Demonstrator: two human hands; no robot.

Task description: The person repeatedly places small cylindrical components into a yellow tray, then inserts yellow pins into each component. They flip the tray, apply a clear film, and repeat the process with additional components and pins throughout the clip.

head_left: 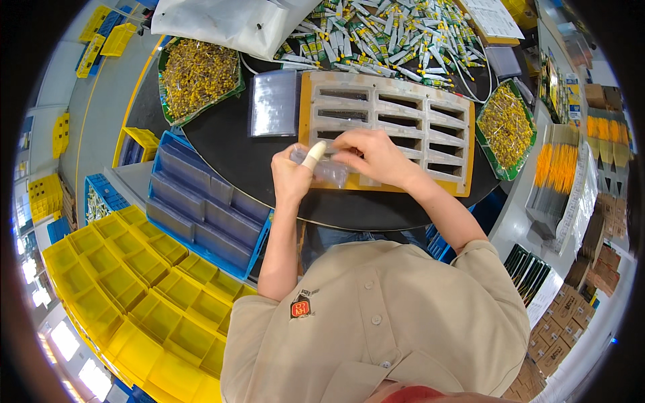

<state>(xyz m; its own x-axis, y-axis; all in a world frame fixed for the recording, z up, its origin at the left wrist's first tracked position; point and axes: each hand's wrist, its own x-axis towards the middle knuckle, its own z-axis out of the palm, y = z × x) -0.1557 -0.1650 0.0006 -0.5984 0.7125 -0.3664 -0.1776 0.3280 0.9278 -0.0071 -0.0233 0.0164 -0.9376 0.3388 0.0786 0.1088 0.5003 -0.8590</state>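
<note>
L hand grips clear rectangular plastic pouch under white-capped thumb; R hand curled nr far edge, grip blurred, can't tell.

A black bench holds a slotted tray toward its near edge, clear sleeves just left — tubes heaped toward the far edge. Green trays sit by the left and right edges.

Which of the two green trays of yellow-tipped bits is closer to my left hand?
The left green tray, beside the white bag, is closer to your left hand; the right green tray lies past the slotted block.
</note>
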